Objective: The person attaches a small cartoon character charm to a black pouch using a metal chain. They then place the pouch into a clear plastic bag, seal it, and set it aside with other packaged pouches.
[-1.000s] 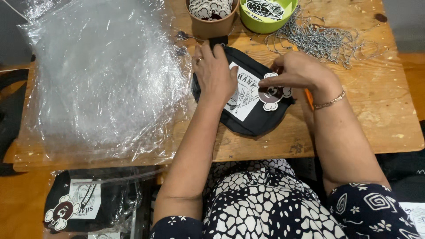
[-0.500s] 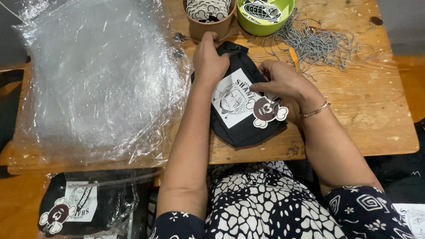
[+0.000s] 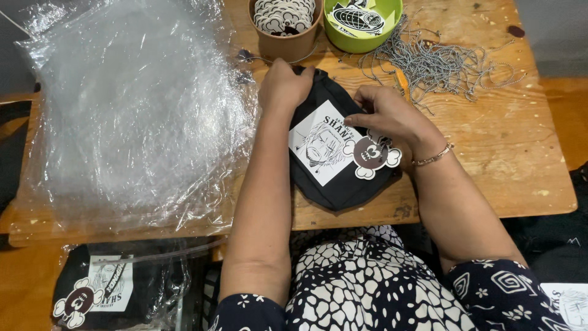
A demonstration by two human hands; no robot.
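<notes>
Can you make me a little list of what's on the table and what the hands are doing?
left hand: grips the top edge of the black pouch
right hand: rests on the pouch, fingers by the white picture patch
tag: brown round face with bones, lying on the pouch
table: wooden, worn
plastic bags: clear heap to the left
brown cup: full of round tags
green bowl: holds stickers
bead chains: silver pile to the right
packed pouch: already bagged, lower left, below the table

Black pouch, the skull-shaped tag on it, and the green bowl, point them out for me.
Black pouch (image 3: 343,190): head view, bare fabric near its lower edge.
Skull-shaped tag (image 3: 369,154): head view, its brown middle.
Green bowl (image 3: 343,41): head view, outer wall.
</notes>
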